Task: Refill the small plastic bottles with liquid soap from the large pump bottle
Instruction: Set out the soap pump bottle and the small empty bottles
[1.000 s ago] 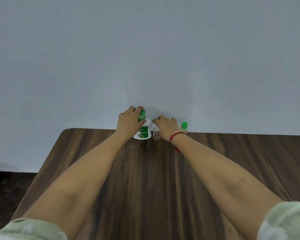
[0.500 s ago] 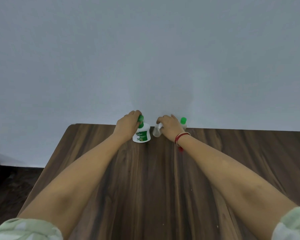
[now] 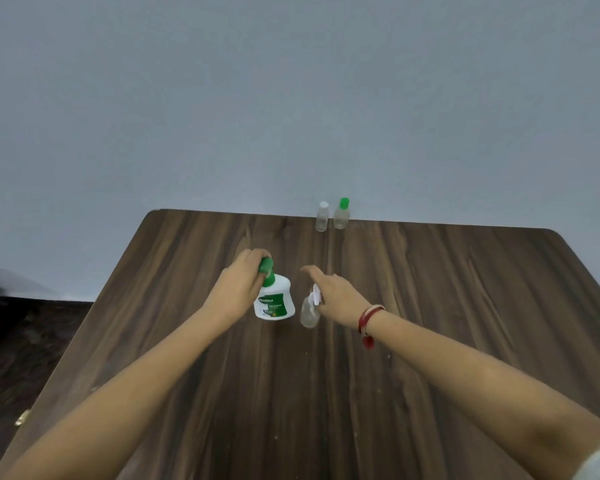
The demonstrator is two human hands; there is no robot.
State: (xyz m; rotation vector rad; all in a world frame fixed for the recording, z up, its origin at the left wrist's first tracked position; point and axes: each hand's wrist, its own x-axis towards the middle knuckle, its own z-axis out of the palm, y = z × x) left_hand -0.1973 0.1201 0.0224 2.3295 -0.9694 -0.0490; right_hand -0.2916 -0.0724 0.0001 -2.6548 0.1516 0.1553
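Observation:
A white pump bottle (image 3: 275, 302) with a green pump head and green label stands mid-table. My left hand (image 3: 239, 285) grips its pump head from the left. Right beside it is a small clear bottle (image 3: 309, 310) with a white cap. My right hand (image 3: 336, 296) holds that small bottle near its cap, fingers partly spread. Two more small clear bottles stand at the far edge by the wall: one with a white cap (image 3: 322, 216), one with a green cap (image 3: 341, 213).
The dark wooden table (image 3: 430, 306) ends at a grey wall at the back. Its left edge drops to a dark floor (image 3: 18, 341). A red bracelet (image 3: 368, 322) is on my right wrist.
Both hands have pulled the pump bottle and one small clear bottle from the far edge toward the table's middle. Two small bottles stayed by the wall.

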